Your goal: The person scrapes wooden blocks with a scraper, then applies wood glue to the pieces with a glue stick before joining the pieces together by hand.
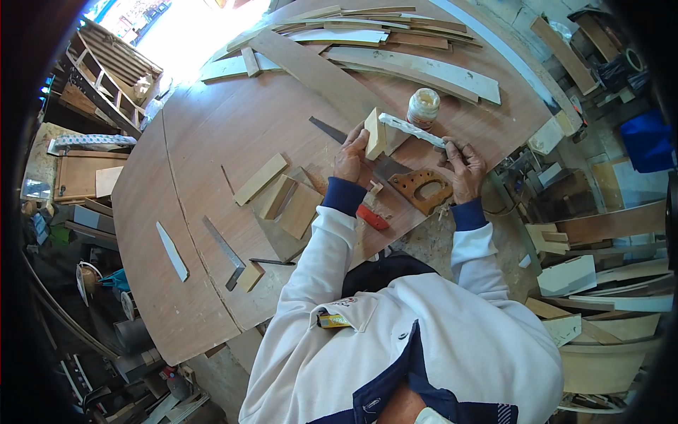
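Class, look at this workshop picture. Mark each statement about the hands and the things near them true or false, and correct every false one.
1. The left hand holds a small wooden block. True.
2. The right hand holds one end of a white strip. True.
3. A jar with a pale lid stands beyond the strip. True.
4. The hand saw hangs on a wall. False: it lies flat on the workbench, its wooden handle near the right hand.
5. The jar lies on its side. False: it stands upright.
6. Both hands rest empty on the workbench. False: each holds a piece.
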A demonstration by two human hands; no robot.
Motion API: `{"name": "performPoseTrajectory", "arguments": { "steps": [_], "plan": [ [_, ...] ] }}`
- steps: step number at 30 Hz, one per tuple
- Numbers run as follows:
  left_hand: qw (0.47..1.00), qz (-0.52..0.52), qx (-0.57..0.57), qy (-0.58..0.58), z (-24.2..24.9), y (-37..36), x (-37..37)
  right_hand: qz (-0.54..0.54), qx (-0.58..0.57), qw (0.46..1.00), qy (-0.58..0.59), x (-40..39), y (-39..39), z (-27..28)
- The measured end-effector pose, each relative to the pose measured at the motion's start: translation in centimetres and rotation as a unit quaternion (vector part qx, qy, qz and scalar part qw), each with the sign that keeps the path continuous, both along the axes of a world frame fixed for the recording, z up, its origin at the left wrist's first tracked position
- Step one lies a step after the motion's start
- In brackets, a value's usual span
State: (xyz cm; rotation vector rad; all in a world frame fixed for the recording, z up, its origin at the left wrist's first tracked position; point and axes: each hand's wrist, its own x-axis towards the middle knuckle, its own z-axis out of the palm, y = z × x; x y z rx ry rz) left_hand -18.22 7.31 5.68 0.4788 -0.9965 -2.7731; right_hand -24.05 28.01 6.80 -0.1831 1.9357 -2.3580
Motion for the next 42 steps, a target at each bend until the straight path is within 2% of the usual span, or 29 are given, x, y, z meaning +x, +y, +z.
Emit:
{"name": "performPoseTrajectory", "arguments": {
  "steps": [2, 4, 11, 19, 29, 31, 35, 37, 42],
  "plan": [
    [1.0, 0.004, -0.013, 0.0, -0.1, -0.2, 0.2, -0.001, 0.008, 1.0, 0.015, -0.1, 0.2, 0.2],
    [0.998, -0.012, -0.035, 0.041, -0.6, -0.6, 0.3, -0.014, 0.085, 0.993, 0.079, -0.2, 0.5, 0.5],
    [0.999, 0.014, -0.015, 0.039, -0.3, -0.9, 0.9, 0.011, 0.099, 0.99, 0.103, 0.8, -0.3, 1.8],
    [0.999, 0.014, -0.005, 0.04, -0.3, -1.5, 1.6, 0.011, 0.004, 0.999, 0.034, 2.4, -1.7, 0.4],
    [0.999, 0.011, -0.01, 0.038, 0.0, -1.2, 2.1, 0.009, 0.012, 0.999, 0.029, 3.3, -2.6, -0.3],
    [0.999, 0.022, 0.004, 0.027, -0.2, -1.3, 2.0, 0.0, -0.031, 0.999, 0.018, 3.5, -2.9, 0.1],
    [0.999, 0.029, -0.002, 0.021, -0.7, -1.4, 2.0, 0.013, -0.019, 1.0, 0.016, 3.3, -2.8, -0.5],
    [0.999, 0.031, 0.006, 0.026, -0.9, -1.5, 1.9, 0.039, 0.026, 0.999, -0.007, 3.6, -2.5, -0.2],
    [0.999, 0.034, 0.013, 0.026, -0.9, -1.4, 1.6, 0.03, 0.048, 0.998, -0.031, 3.6, -2.3, -0.7]
  ]
}}
